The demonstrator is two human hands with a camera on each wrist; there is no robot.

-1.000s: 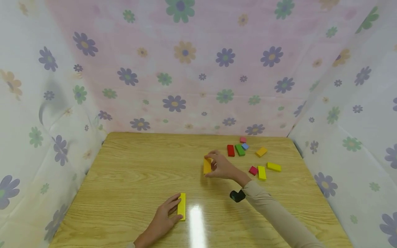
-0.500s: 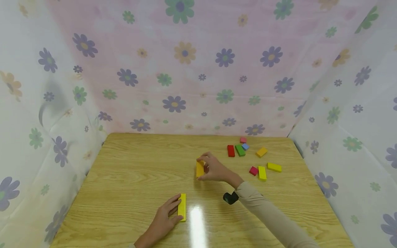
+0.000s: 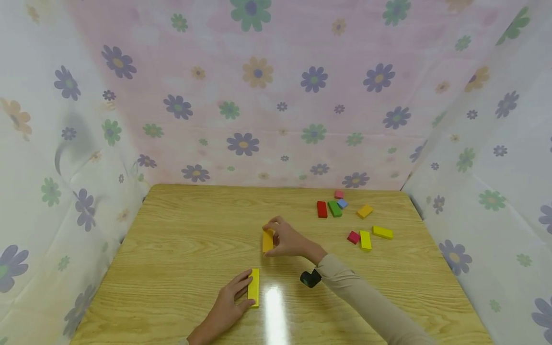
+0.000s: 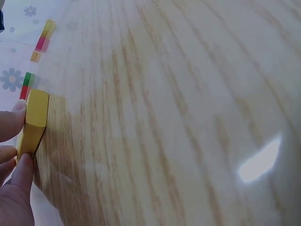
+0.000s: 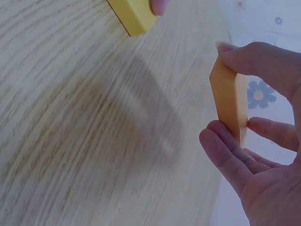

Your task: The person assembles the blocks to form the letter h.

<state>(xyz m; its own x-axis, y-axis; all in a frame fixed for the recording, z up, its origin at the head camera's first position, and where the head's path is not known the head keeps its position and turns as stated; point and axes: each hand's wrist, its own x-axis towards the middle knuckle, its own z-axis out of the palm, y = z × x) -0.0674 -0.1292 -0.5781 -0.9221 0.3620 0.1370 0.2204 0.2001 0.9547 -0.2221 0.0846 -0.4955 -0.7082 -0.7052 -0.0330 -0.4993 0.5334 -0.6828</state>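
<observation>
A long yellow block (image 3: 254,288) lies on the wooden table near its front, and my left hand (image 3: 229,298) grips it from the left. The left wrist view has the fingers and thumb on the same yellow block (image 4: 37,109). Further back, my right hand (image 3: 291,240) holds an orange block (image 3: 267,242) between thumb and fingertips. Seen from the right wrist, the orange block (image 5: 229,101) is off the table, with a shadow cast on the wood beside it. The yellow block (image 5: 134,16) shows at the top of that view.
At the back right lie a red block (image 3: 322,209), a green block (image 3: 334,209), a small blue block (image 3: 342,204) and a pink one (image 3: 339,194). Nearer are an orange block (image 3: 364,211), two yellow blocks (image 3: 365,240) and a crimson block (image 3: 353,237). Flowered cloth (image 3: 276,96) encloses the table.
My right hand has carried the orange block left and slightly nearer, toward the yellow block. The left hand and the yellow block have stayed in place.
</observation>
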